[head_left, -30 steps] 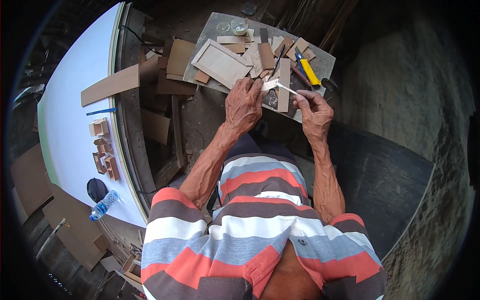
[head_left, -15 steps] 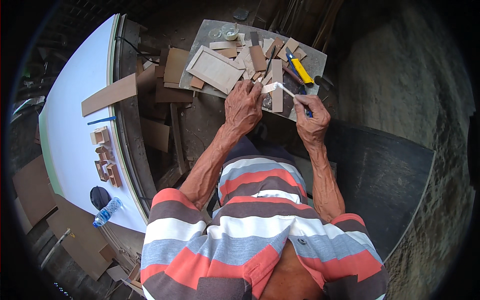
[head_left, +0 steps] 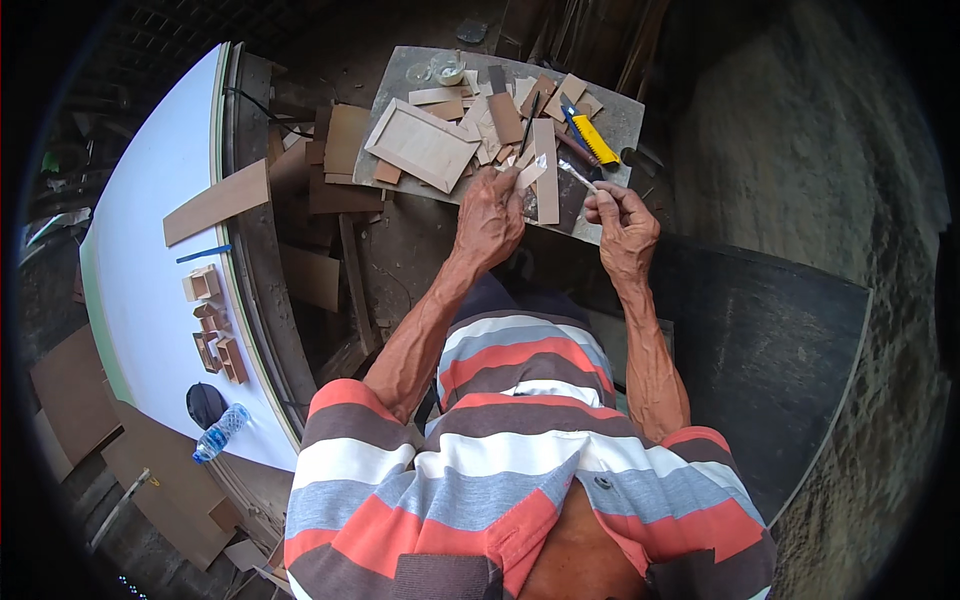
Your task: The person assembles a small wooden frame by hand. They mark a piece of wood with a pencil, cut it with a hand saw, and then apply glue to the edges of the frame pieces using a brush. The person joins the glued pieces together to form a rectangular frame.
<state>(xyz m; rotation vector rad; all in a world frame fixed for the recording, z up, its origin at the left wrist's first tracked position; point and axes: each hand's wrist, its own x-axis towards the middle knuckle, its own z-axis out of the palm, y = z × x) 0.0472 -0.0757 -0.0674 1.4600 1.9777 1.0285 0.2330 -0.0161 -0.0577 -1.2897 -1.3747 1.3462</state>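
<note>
Pinched in my left hand [head_left: 490, 222] is a small pale wood strip [head_left: 532, 173], its far end smeared white. My right hand [head_left: 625, 228] grips a thin stick [head_left: 580, 180] between thumb and fingers. White paste coats the stick's tip, which is apart from the strip. Below the two hands, on a grey worktop [head_left: 400, 75], lie a longer wood strip [head_left: 547, 185], a framed wood panel [head_left: 420, 142], and many thin wood offcuts [head_left: 506, 118]. A yellow utility knife [head_left: 597, 142] rests at the right of the pile, beside a blue tool [head_left: 570, 108].
At the back of the worktop stands a small glass jar [head_left: 450, 72] with white contents. To the left, a white board [head_left: 140, 260] carries several small wooden boxes [head_left: 202, 283], a wood plank [head_left: 218, 203] and a plastic bottle [head_left: 222, 432]. A dark panel [head_left: 760, 340] is at the right.
The stick's tip has come off the wood strip, leaving a gap between them. My left hand has turned the strip to point more steeply away from me.
</note>
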